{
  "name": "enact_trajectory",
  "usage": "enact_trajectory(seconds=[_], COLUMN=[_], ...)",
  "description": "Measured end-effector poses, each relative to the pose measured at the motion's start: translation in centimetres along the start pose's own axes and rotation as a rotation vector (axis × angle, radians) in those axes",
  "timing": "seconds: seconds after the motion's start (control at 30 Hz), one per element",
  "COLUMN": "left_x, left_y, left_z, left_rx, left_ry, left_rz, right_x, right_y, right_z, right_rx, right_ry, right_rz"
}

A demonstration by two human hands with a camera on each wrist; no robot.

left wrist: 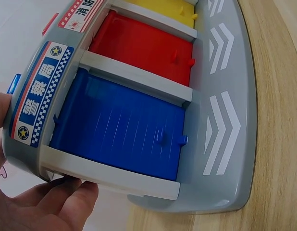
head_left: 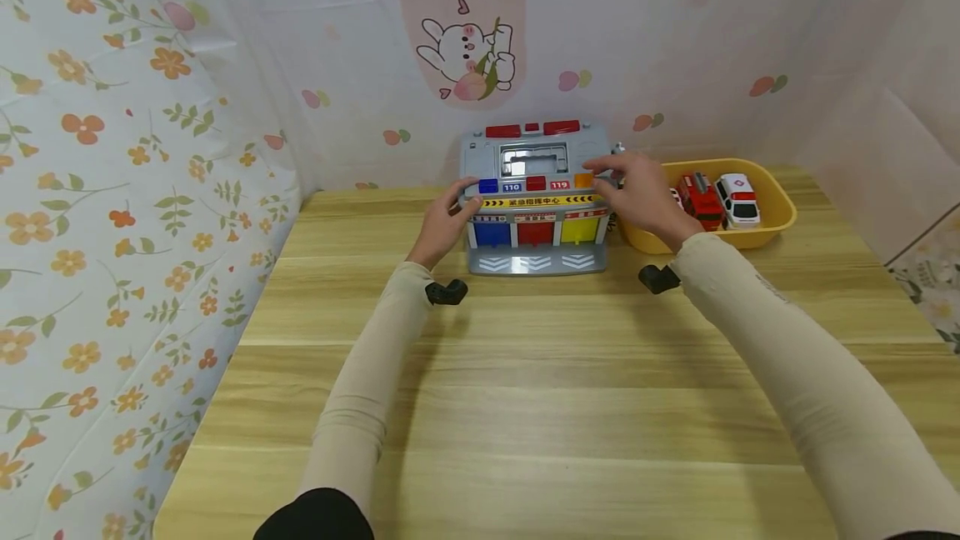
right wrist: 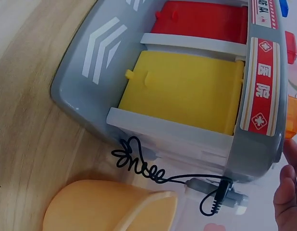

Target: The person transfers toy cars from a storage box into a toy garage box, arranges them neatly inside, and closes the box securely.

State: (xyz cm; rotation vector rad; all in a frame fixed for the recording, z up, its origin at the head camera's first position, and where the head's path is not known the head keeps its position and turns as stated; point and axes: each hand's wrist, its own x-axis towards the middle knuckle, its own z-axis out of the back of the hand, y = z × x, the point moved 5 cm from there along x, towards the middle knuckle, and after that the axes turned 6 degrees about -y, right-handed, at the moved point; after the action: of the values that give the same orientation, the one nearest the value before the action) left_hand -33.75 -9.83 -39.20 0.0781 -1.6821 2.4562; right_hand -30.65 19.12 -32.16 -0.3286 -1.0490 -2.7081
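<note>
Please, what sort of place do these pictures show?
Probably an indoor play corner: a toy garage and a yellow bin of toy vehicles stand on a wooden table.

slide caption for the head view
Left hand and right hand at a grey toy station beside a yellow tub of toy vehicles.

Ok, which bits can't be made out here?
Head view: the inside of the grey plastic toy garage, hidden by its closed blue, red and yellow doors.
Head view: what lies at the left of the oval yellow plastic bin, mostly behind the right hand.
Right wrist view: most of that hand, cut off by the right edge.
</note>
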Motion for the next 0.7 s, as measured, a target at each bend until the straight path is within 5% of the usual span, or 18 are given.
enact_trajectory(seconds=[0.33,0.7], left_x=[-0.1,-0.1], left_y=[-0.1,0.0], left_z=[0.0,-0.1], left_rx=[-0.011,-0.022], left_ry=[0.013,0.009], left_rz=[-0.003,0.003], right_x=[0.9,2.6], right_y=[0.0,0.1], right_z=[-0.5,-0.3], right_rx=[-0.044,-0.048], right_ry=[-0.016,0.109], right_rz=[-0.029,-0.173])
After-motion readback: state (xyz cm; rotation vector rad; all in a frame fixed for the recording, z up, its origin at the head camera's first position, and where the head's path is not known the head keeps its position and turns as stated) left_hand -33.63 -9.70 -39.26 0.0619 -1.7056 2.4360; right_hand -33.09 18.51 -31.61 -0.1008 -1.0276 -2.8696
